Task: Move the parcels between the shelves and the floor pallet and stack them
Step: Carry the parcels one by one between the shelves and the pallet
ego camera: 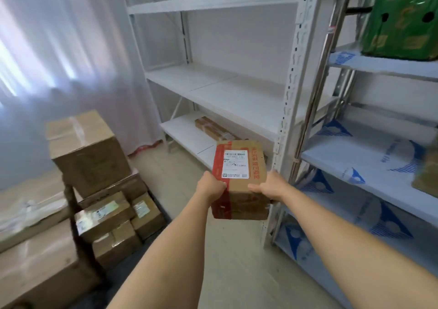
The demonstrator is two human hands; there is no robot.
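The left hand (211, 185) and right hand (270, 186) hold the parcel (239, 178) level, fingers (254, 187) clamped on both sides, probably for the white shelf (237, 95) at twelve o'clock.

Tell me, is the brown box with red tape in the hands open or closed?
Closed. The brown cardboard box with red tape has its flaps flat, tape running across them, and a white label on top.

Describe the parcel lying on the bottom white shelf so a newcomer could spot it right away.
Find the white shelf unit facing the curtain side. On its lowest board, near the back, lies a long flat brown parcel. Unlike the red-taped box held by both hands, it is slim, low and sits alone.
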